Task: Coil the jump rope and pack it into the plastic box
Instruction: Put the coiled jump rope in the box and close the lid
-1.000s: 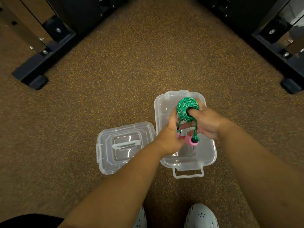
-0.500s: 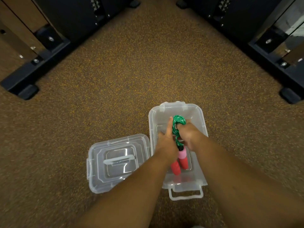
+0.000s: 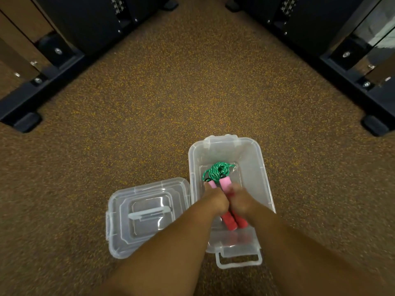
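Clear glossy plastic box (image 3: pixel 254 152) & lid (image 3: pixel 136 238); braided rope (image 3: pixel 218 170); handles (image 3: pixel 229 223) prob. matt foam; speckled rough floor (image 3: pixel 171 103).

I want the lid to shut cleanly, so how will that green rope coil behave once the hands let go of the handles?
The rope coil looks soft and braided, so it will likely sag and loosen rather than hold shape. One loop already strays toward the box wall, so it may spring wider. The handles look stiff and should stay flat between the left hand and right hand.
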Tool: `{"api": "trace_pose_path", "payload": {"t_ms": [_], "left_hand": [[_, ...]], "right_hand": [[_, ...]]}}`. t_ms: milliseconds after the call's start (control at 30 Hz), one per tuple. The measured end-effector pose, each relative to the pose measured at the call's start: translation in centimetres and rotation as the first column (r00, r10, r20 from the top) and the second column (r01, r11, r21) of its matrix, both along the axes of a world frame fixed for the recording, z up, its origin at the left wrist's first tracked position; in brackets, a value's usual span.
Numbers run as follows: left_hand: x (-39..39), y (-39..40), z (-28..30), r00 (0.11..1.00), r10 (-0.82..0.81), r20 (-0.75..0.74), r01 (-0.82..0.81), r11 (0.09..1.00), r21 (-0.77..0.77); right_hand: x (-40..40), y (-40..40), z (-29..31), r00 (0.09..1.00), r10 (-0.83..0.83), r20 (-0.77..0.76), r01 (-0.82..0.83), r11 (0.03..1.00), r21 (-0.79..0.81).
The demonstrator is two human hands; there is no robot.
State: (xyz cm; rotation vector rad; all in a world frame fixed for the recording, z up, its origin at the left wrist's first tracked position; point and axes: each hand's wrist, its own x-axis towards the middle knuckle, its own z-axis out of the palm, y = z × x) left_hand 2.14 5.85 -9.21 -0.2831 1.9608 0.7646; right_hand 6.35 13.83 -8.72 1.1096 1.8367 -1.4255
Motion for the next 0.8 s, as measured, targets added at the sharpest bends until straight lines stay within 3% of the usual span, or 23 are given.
{"api": "trace_pose_path", "payload": {"t_ms": [100,267,300,400,467,533,633,667,733,800], "left_hand": [[0.4,0.1,-0.1,0.992,0.103,0.079,-0.104,0.995,0.007],[0.7,0.1,0.5,0.988,0.13,0.087,-0.129,0.991,-0.018],[0.7,0.1,0.8,0.994,0.082,0.07,-0.081,0.996,-0.024],[0.7,0.2,1.7,0.96,-0.273,-0.056,0.267,0.959,-0.092],[0.8,-0.2,2.7,0.896,-0.327,-0.299,0.323,0.944,-0.066],[0.7,-1.3,4.2,0.782,-0.108,-0.613,0.196,0.977,0.078],[-0.8,-4.2,5.1,0.43,0.23,-0.873,-0.047,0.971,0.232],[-1.3,-5.7,4.6,0.384,0.257,-0.887,-0.14,0.966,0.219],[-2.3,-8.7,3.1,0.499,0.211,-0.841,-0.274,0.959,0.078],[-2.7,-11.5,0.9,0.718,-0.03,-0.695,-0.146,0.97,-0.193]], "right_hand": [[0.8,-0.3,-1.8,0.981,0.18,0.069,-0.185,0.98,0.069],[1.0,-0.1,-1.7,0.989,0.132,0.069,-0.142,0.976,0.164],[1.1,-0.1,-1.7,0.993,0.098,0.059,-0.106,0.984,0.142],[1.5,0.4,-2.4,0.995,0.078,0.058,-0.083,0.993,0.087],[1.5,0.6,-2.2,0.994,0.09,0.055,-0.093,0.994,0.052],[1.6,0.7,-1.8,0.974,0.225,0.032,-0.227,0.969,0.102],[2.0,0.6,-0.5,0.95,0.31,0.035,-0.31,0.922,0.231],[2.2,0.5,0.1,0.945,0.325,0.024,-0.32,0.91,0.264],[2.7,0.3,1.1,0.936,0.352,-0.012,-0.334,0.899,0.284],[3.2,0.2,1.7,0.921,0.386,-0.044,-0.357,0.885,0.299]]}}
